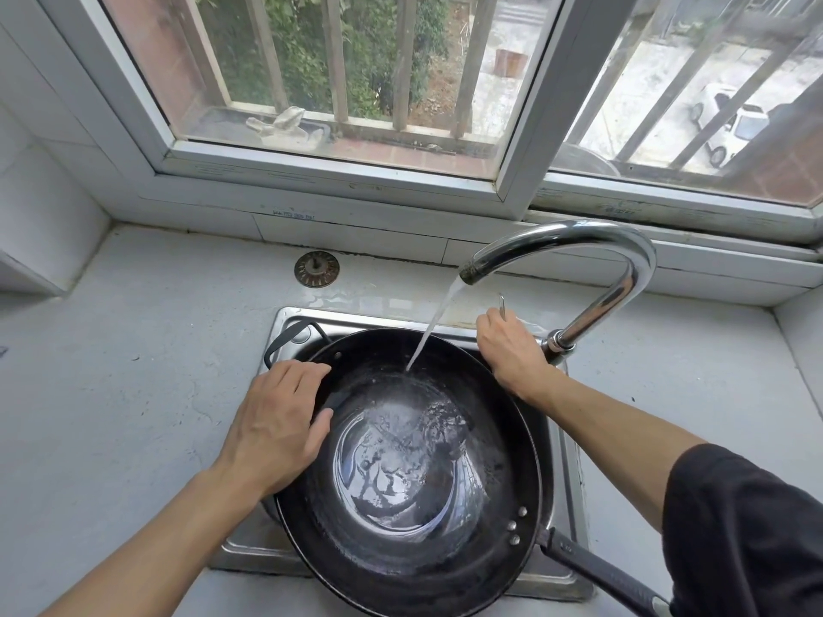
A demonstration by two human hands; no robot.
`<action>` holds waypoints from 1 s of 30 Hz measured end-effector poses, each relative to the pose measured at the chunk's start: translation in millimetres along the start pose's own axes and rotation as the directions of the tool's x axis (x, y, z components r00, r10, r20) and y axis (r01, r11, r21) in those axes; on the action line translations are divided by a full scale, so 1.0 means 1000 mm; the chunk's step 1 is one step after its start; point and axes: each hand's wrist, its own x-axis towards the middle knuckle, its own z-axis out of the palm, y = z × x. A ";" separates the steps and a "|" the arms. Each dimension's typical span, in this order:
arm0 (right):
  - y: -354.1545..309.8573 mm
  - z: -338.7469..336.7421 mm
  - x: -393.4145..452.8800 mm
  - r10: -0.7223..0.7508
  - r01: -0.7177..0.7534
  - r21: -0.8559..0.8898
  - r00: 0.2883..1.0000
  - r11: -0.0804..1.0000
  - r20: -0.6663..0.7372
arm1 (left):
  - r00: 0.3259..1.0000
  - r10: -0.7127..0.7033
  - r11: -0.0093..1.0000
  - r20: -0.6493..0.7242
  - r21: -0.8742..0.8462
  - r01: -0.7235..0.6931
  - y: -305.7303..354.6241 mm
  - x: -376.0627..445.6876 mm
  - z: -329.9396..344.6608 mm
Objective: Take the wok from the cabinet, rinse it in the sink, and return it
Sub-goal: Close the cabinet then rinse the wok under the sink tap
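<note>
Our large round black metal wok [414,474] sits across the small stainless-steel sink [249,545], nearly covering it, its long dark handle [601,576] pointing near-right and a looped side handle [285,340] at the far left. Water from the curved chrome tap [579,242] strikes the far inner wall and pools in the bottom. Our left hand [280,429] grips the wok's left rim, thumb inside the bowl and fingers curled over the edge. Our right hand [512,354] is at the far-right rim beside the tap base, fingers closed around a thin metal lever [502,305], probably the tap control. A round metal strainer plug [316,269] lies on the grey countertop [133,371] beyond the sink. We judge the fetching done and the rinse under way; swirling, tipping out, shutting the water and returning the wok to the cabinet remain.
</note>
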 end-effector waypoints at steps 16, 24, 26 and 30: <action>-0.002 -0.009 -0.066 -0.040 0.043 0.106 0.999 0.994 -0.031 | 0.986 0.141 0.980 0.085 0.130 -0.152 -0.024 0.023 -0.029; -0.011 0.000 -0.166 0.030 -0.099 0.312 0.975 0.945 0.219 | 0.870 0.169 0.854 0.463 0.372 -0.363 -0.027 0.053 -0.068; -0.013 0.004 -0.187 0.020 -0.114 0.306 0.956 0.945 0.294 | 0.836 0.158 0.818 0.525 0.404 -0.408 -0.028 0.062 -0.069; -0.019 0.007 -0.216 0.032 -0.187 0.356 0.917 0.916 0.398 | 0.776 0.164 0.758 0.610 0.425 -0.494 -0.021 0.074 -0.070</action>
